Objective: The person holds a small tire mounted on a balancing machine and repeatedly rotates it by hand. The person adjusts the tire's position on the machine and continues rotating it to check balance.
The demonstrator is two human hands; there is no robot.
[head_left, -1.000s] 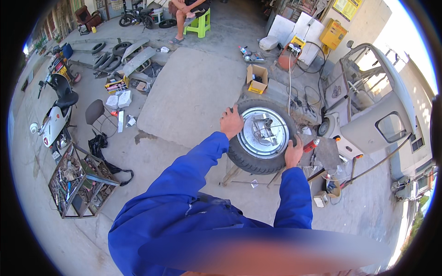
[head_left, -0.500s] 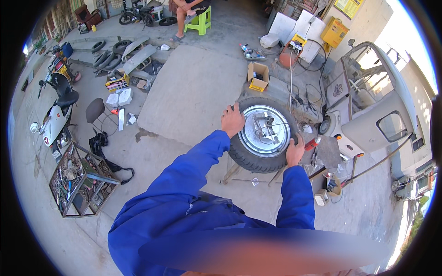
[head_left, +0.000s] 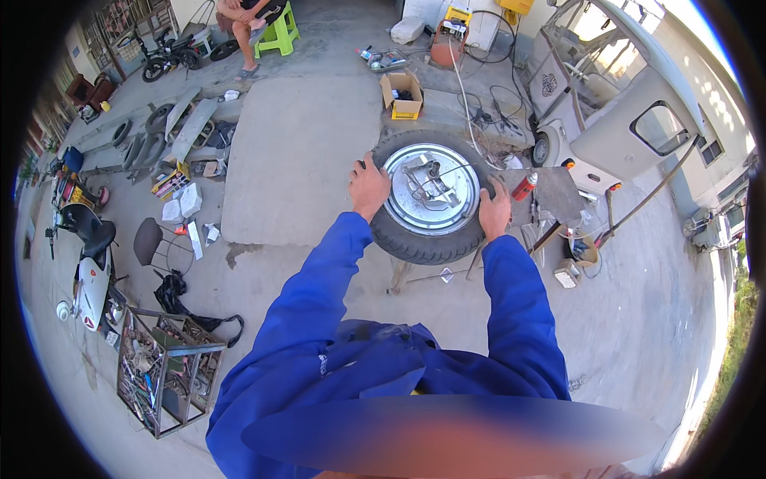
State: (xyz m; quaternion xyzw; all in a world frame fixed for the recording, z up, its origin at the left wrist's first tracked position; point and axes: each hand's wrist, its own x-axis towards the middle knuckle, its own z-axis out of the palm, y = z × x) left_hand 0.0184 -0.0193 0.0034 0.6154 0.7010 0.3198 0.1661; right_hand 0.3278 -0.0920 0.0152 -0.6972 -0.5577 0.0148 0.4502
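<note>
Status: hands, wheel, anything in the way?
Left hand and right hand on opposite sides of wheel. Wheel hub-side up. Red can near right hand, seemingly not blocking.

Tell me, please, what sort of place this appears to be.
It is probably an outdoor vehicle repair yard: there is a wheel in the person's hands, an open tool crate on the ground, and a scooter to the left.
</note>
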